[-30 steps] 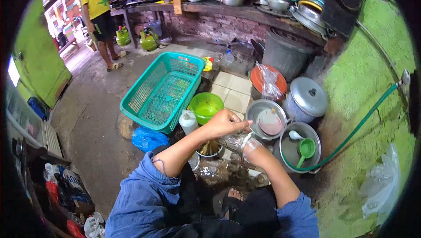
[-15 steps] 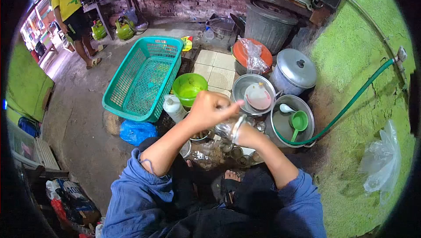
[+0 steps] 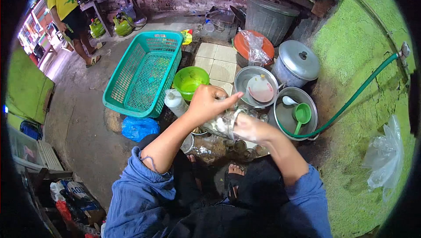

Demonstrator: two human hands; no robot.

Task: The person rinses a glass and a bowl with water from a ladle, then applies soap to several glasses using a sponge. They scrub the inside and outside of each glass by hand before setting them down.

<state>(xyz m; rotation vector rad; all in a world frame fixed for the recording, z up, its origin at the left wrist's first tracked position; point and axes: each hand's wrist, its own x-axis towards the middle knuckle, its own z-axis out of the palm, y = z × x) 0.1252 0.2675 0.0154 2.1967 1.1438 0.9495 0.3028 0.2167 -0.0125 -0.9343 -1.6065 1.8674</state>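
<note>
Near the middle of the view, my left hand [image 3: 209,105] is wrapped round a clear glass [image 3: 223,124], its thumb pointing right. My right hand [image 3: 250,128] is at the mouth of the same glass, its fingers hidden inside or behind the rim and blurred. Whitish suds or a cloth show through the glass. Below the hands, several glasses [image 3: 240,146] stand on the wet floor. A white bottle [image 3: 175,101] is just left of my left hand, beside a lime green bowl [image 3: 190,81].
A teal basket [image 3: 115,100] lies at the left, with a blue plastic bag [image 3: 139,128] below it. Metal basins, one holding a green dipper [image 3: 302,113], and a lidded pot [image 3: 297,62] stand right. A green hose [image 3: 351,103] crosses there. A person [image 3: 66,7] stands far left.
My right hand has turned and moved slightly down and right at the glass. The glass shows more between my hands. The whole view has shifted slightly.
</note>
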